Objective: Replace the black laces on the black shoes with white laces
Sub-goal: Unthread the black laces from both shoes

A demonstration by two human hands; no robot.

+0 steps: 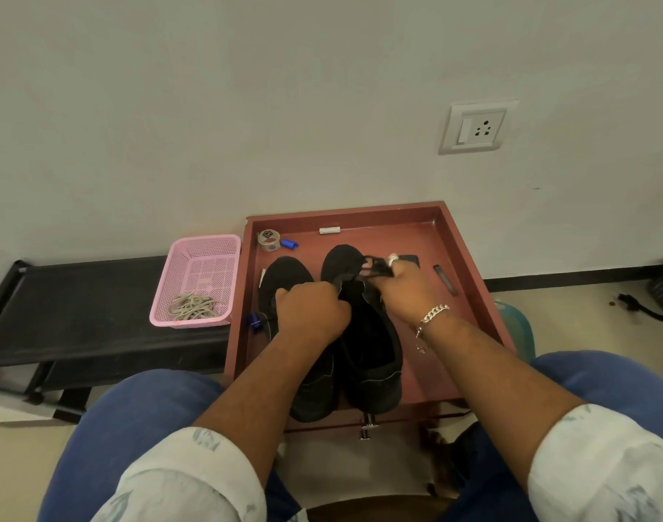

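Observation:
Two black shoes lie side by side, toes away from me, in a reddish-brown wooden tray. My left hand grips the tongue edge of the right shoe, and its forearm covers much of the left shoe. My right hand pinches a bunch of black lace pulled up over the right shoe's toe. The white laces lie in a loose heap in a pink plastic basket left of the tray.
A low black bench holds the pink basket. In the tray's far left corner are a small round tin and a blue cap; a dark strip lies at the right. A wall socket is above. My knees flank the tray.

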